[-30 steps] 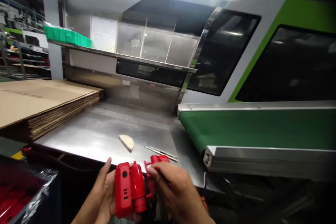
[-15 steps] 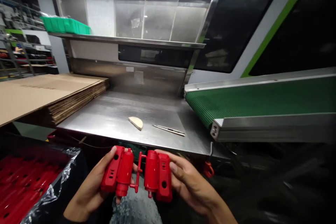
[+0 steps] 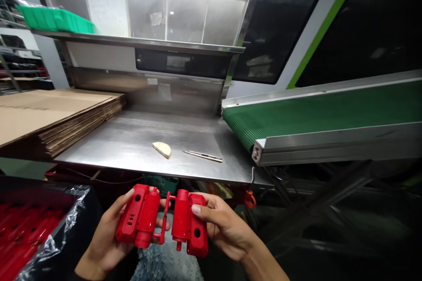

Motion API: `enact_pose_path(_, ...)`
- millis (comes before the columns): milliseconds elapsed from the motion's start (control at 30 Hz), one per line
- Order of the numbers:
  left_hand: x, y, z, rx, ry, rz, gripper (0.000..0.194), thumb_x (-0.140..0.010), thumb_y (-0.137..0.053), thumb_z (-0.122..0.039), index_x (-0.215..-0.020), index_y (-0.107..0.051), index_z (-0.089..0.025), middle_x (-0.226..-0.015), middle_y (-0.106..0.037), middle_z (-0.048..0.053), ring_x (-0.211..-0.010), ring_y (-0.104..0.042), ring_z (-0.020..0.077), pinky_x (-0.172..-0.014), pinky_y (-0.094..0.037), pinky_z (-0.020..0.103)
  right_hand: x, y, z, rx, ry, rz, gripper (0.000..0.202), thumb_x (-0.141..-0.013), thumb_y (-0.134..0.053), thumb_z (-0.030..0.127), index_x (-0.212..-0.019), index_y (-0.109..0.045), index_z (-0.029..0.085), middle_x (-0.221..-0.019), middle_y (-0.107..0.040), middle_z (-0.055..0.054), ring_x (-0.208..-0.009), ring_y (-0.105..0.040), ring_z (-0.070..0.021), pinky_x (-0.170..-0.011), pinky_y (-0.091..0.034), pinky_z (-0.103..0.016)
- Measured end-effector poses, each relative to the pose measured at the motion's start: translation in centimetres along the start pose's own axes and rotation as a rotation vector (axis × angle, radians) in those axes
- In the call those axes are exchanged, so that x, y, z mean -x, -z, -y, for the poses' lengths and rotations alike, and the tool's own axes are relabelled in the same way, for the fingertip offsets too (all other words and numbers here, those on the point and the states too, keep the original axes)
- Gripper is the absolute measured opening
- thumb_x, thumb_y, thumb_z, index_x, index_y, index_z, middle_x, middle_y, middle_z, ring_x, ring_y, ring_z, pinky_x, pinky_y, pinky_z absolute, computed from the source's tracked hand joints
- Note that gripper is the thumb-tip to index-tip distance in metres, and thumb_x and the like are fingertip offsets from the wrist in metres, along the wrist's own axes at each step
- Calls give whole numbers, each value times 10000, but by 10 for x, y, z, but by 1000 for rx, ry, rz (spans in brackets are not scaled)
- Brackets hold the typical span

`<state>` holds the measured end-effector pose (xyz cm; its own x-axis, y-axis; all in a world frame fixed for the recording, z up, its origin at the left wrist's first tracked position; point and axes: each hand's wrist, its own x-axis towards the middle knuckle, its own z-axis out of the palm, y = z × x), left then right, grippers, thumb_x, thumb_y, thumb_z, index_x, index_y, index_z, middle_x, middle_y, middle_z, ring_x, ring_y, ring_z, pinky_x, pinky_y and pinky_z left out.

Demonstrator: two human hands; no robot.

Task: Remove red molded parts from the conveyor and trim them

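Note:
A red plastic moulding is held up in front of the metal table's near edge. It has a left part [image 3: 140, 217] and a right part [image 3: 189, 221], with a thin red runner [image 3: 164, 219] between them. My left hand [image 3: 112, 228] is closed around the left part's outer side, some fingertips showing behind the runner. On the right part's outer side, my right hand [image 3: 227, 228] grips with the thumb on its front face. Beyond them on the metal table [image 3: 115, 149] lie a pale half-round piece [image 3: 161, 149] and a slim pen-like tool [image 3: 203, 156].
Stacked cardboard [image 3: 66, 114] covers the table's left side. A green conveyor [image 3: 316, 109] rises on the right. At lower left stands a plastic-lined bin [image 3: 70, 228] of red parts. A green tray [image 3: 56, 19] sits on the shelf. Orange-handled scissors [image 3: 249, 199] hang under the table edge.
The whole view has shifted, with the table and conveyor now further left and slightly higher. My right thumb has moved over the right part's front face. Both hands still hold the moulding.

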<state>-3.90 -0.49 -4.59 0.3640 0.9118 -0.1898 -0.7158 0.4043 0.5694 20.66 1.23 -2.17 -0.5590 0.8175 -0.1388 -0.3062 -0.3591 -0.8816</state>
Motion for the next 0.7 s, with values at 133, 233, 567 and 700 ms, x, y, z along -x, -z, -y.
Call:
enact_pose_path(133,1,-1,-1,33,27,25,390,-970,-444,-349,-1208,-601,-83,-1071,-692,201,-981,-662,385,-726,-575,523,-3,-3,-1,26,-12,-5,301,-849,-653,312,-1078,-632,117,-920,-651,-83,-764,-629,-115,-739,-507,-269)
enact_pose_path(233,2,-2,-1,29,42,43,409,-970,-429,-382,-1218,-589,-99,-1099,-677,210,-1006,-635,440,-615,-572,552,-4,-6,-2,88,8,-20,320,-853,-645,331,-1099,-627,127,-943,-665,-96,-788,-641,-141,-740,-513,-294)
enact_pose_path(567,2,0,-8,40,230,17,526,-931,-474,-488,-1163,-615,-37,-1100,-664,237,-810,-684,403,-495,-571,419,-2,11,4,1403,975,95,573,-834,-588,61,-1342,-510,313,-1305,-593,-30,-1295,-456,-242,-1106,-286,-440)
enact_pose_path(700,7,4,-4,73,126,-17,447,-933,-500,-438,-1112,-657,-60,-1034,-696,212,-757,-695,380,-500,-575,448,3,-9,-4,556,292,-41,325,-887,-568,305,-1206,-621,278,-1152,-680,-65,-1042,-642,-228,-902,-500,-383)
